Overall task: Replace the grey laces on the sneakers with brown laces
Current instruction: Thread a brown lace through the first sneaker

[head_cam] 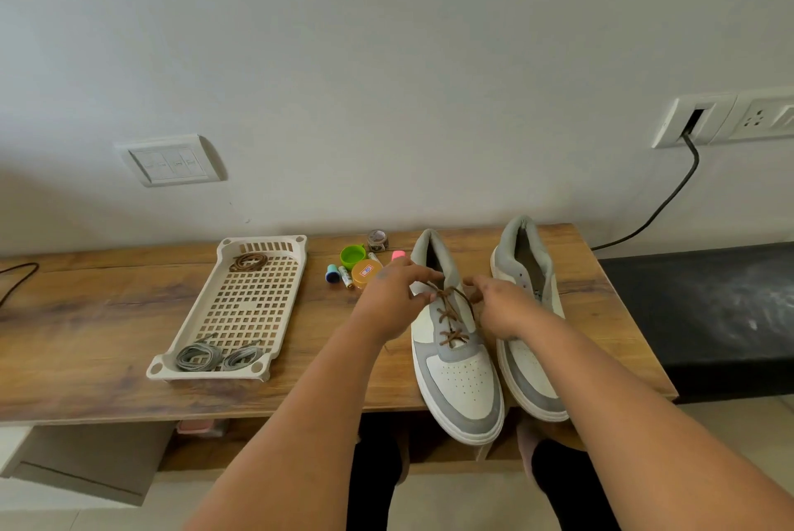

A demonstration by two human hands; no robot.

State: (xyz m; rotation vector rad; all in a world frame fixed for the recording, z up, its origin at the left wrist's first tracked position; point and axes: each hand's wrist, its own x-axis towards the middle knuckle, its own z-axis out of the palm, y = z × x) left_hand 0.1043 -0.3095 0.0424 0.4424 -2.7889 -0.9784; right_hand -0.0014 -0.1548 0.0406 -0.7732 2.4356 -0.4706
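Both hands are up at the top of the left sneaker, working the brown lace that already criss-crosses its eyelets. The left hand has its fingers curled, pinching one end of that lace beside the tongue; the right hand comes in from the other side, fingers bent onto the other end, though exactly how they pinch it is hard to make out. The two hands sit close together, just the laced throat of the shoe between them.

The right sneaker stands just beside the first, toes toward the near edge of the wooden counter, and its eyelets show bare.

Over to the left lies the cream perforated tray. At its near end rest two coiled bundles of grey laces, side by side against the rim. At its far end lies a single coil of brown lace, well apart from the grey ones.

Between tray and shoes, a small cluster: a green cap, a round orange tin, a blue-topped marker, a pink item and a small roll of tape.
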